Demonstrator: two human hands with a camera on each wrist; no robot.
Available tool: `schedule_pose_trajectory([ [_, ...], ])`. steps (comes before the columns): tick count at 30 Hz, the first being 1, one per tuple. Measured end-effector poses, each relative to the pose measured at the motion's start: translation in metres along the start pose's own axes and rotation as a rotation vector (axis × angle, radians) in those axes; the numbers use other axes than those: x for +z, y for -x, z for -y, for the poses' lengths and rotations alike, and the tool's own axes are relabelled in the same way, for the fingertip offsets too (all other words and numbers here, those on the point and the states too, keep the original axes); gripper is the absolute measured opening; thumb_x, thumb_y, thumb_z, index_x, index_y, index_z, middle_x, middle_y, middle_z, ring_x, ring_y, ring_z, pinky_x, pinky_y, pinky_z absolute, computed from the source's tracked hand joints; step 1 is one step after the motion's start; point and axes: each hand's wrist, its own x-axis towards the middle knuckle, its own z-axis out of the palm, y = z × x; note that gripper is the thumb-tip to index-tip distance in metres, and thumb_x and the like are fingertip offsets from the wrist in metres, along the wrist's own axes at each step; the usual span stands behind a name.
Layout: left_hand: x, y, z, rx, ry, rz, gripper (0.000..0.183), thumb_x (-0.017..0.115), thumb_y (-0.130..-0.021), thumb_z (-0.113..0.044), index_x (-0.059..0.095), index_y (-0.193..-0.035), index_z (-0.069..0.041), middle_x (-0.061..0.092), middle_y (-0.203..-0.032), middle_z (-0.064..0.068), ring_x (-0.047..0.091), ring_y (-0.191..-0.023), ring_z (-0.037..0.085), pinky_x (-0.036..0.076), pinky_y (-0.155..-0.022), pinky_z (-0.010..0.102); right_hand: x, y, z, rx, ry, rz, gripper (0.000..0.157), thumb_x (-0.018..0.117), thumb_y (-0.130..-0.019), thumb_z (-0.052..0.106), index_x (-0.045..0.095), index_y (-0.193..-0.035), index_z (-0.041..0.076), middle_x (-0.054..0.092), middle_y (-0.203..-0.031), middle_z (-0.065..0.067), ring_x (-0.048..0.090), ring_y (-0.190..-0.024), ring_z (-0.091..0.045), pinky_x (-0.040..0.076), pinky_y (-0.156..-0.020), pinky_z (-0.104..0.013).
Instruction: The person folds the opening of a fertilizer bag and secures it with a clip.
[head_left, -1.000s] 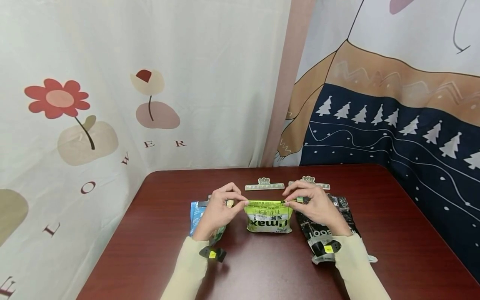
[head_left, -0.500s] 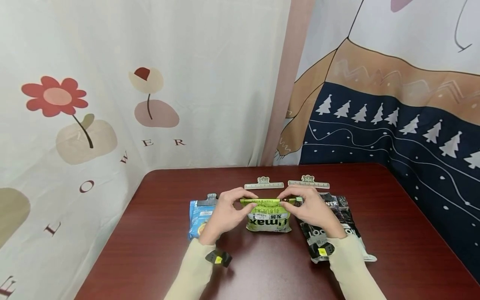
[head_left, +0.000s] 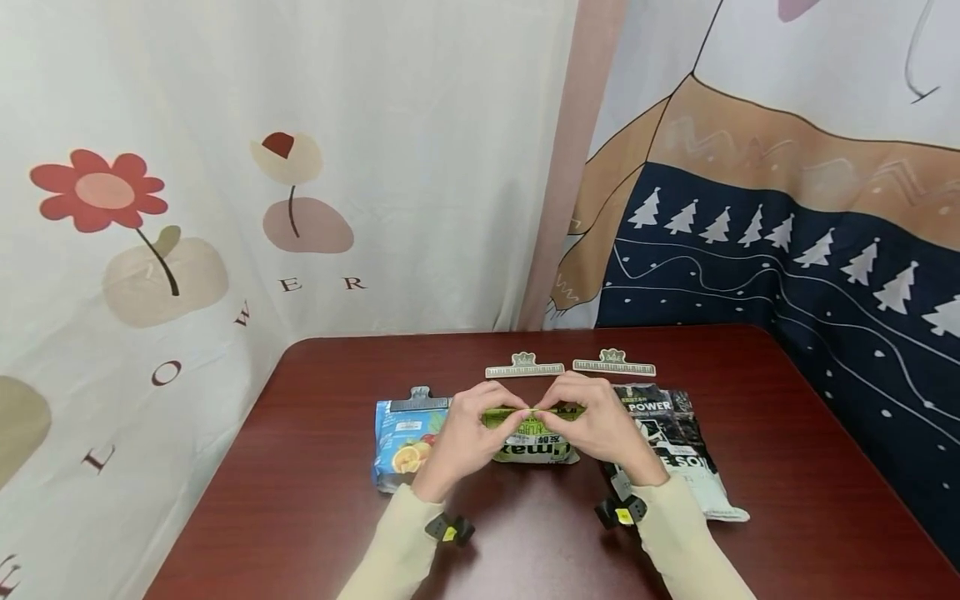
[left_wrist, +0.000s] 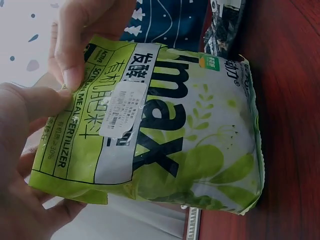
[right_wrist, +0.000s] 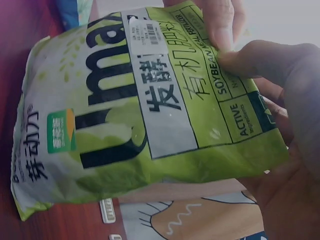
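A green and white fertilizer bag (head_left: 534, 451) stands on the table between my hands, its lettering upside down in the head view. My left hand (head_left: 470, 427) pinches its top edge between thumb and fingers. From the other side my right hand (head_left: 597, 423) pinches the same edge, and the two hands' fingertips meet near its middle. In the left wrist view the bag's front (left_wrist: 200, 125) shows a white barcode sticker (left_wrist: 123, 109) below the gripped edge. The right wrist view has the full front (right_wrist: 110, 95), with the other hand's fingertips at the top.
To the left lies a blue bag (head_left: 397, 442) with fruit pictures and a dark clip (head_left: 420, 400) on its top. A black and white soil bag (head_left: 686, 454) lies right. Two pale bag clips, one left (head_left: 525, 367) and one right (head_left: 613, 366), lie near the table's back edge.
Both hands have slid inward along the bag's top edge, from its two corners to the middle. More of the blue bag and its clip now shows. The bag stays in place.
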Motion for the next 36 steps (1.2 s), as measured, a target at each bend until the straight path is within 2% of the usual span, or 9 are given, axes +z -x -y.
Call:
schedule_pose_trajectory([
  [5, -0.001, 0.001, -0.002, 0.076, -0.051, -0.014, 0.004, 0.074, -0.094, -0.016, 0.078, -0.094, -0.017, 0.073, -0.088, -0.009, 0.067, -0.088, 0.006, 0.055, -0.081, 0.022, 0.003, -0.001, 0.001, -0.035, -0.023, -0.008, 0.014, 0.08, -0.086, 0.005, 0.079, -0.084, 0.019, 0.071, -0.081, 0.013, 0.063, -0.081, -0.004, 0.051, -0.071, -0.02],
  [10, -0.003, 0.0, 0.001, 0.095, -0.03, 0.001, 0.004, 0.074, -0.094, -0.015, 0.078, -0.093, -0.016, 0.073, -0.087, -0.007, 0.068, -0.087, 0.007, 0.055, -0.08, 0.021, 0.0, -0.001, 0.001, -0.029, -0.029, 0.0, 0.011, 0.081, -0.088, 0.011, 0.08, -0.087, 0.021, 0.073, -0.082, 0.012, 0.062, -0.079, -0.005, 0.05, -0.068, -0.023],
  [15, -0.007, -0.001, 0.006, 0.044, 0.048, 0.048, 0.004, 0.077, -0.093, -0.015, 0.08, -0.095, -0.015, 0.076, -0.089, -0.005, 0.07, -0.088, 0.007, 0.057, -0.08, 0.023, -0.004, 0.001, 0.0, 0.025, -0.038, 0.024, 0.01, 0.082, -0.088, 0.015, 0.081, -0.091, 0.025, 0.074, -0.085, 0.012, 0.061, -0.079, -0.007, 0.049, -0.064, -0.024],
  [20, -0.014, 0.001, 0.01, -0.037, 0.089, 0.062, 0.005, 0.08, -0.09, -0.015, 0.081, -0.093, -0.018, 0.076, -0.087, -0.007, 0.065, -0.074, 0.003, 0.051, -0.059, 0.018, -0.008, 0.004, -0.003, 0.057, -0.026, 0.024, 0.014, 0.085, -0.085, 0.014, 0.08, -0.089, 0.026, 0.074, -0.085, 0.012, 0.062, -0.079, -0.007, 0.05, -0.065, -0.025],
  [23, -0.016, 0.002, 0.01, -0.048, 0.104, 0.062, 0.005, 0.08, -0.09, -0.014, 0.081, -0.09, -0.018, 0.076, -0.086, -0.006, 0.061, -0.07, 0.001, 0.047, -0.052, 0.016, -0.009, 0.004, -0.004, 0.052, -0.033, 0.024, 0.015, 0.085, -0.084, 0.012, 0.08, -0.087, 0.026, 0.074, -0.084, 0.011, 0.063, -0.08, -0.007, 0.051, -0.066, -0.028],
  [27, -0.017, 0.001, 0.011, -0.022, 0.101, 0.065, 0.005, 0.08, -0.09, -0.014, 0.081, -0.088, -0.019, 0.076, -0.085, -0.007, 0.063, -0.072, 0.0, 0.046, -0.052, 0.015, -0.011, 0.004, -0.005, 0.048, -0.057, 0.037, 0.013, 0.084, -0.085, 0.013, 0.08, -0.086, 0.025, 0.074, -0.084, 0.012, 0.064, -0.082, -0.006, 0.053, -0.068, -0.029],
  [29, -0.017, 0.0, 0.011, -0.015, 0.103, 0.066, 0.006, 0.08, -0.089, -0.014, 0.081, -0.088, -0.019, 0.077, -0.085, -0.006, 0.064, -0.073, 0.0, 0.048, -0.052, 0.016, -0.012, 0.003, -0.004, 0.054, -0.057, 0.044, 0.011, 0.083, -0.086, 0.015, 0.081, -0.087, 0.026, 0.074, -0.084, 0.014, 0.064, -0.083, -0.006, 0.054, -0.076, -0.028],
  [34, -0.02, 0.0, 0.013, -0.063, 0.143, 0.091, 0.003, 0.082, -0.089, -0.018, 0.082, -0.091, -0.018, 0.078, -0.087, -0.005, 0.069, -0.077, 0.001, 0.055, -0.055, 0.023, -0.016, 0.003, -0.003, 0.087, -0.035, 0.068, 0.008, 0.083, -0.087, 0.021, 0.082, -0.09, 0.028, 0.074, -0.086, 0.016, 0.065, -0.084, -0.004, 0.054, -0.082, -0.025],
  [36, -0.022, 0.001, 0.015, -0.082, 0.162, 0.104, 0.005, 0.082, -0.089, -0.021, 0.083, -0.093, -0.017, 0.078, -0.087, -0.005, 0.068, -0.075, 0.002, 0.055, -0.055, 0.024, -0.017, 0.003, -0.003, 0.098, -0.036, 0.08, 0.008, 0.083, -0.087, 0.021, 0.082, -0.091, 0.028, 0.074, -0.087, 0.016, 0.064, -0.083, -0.004, 0.054, -0.075, -0.025],
])
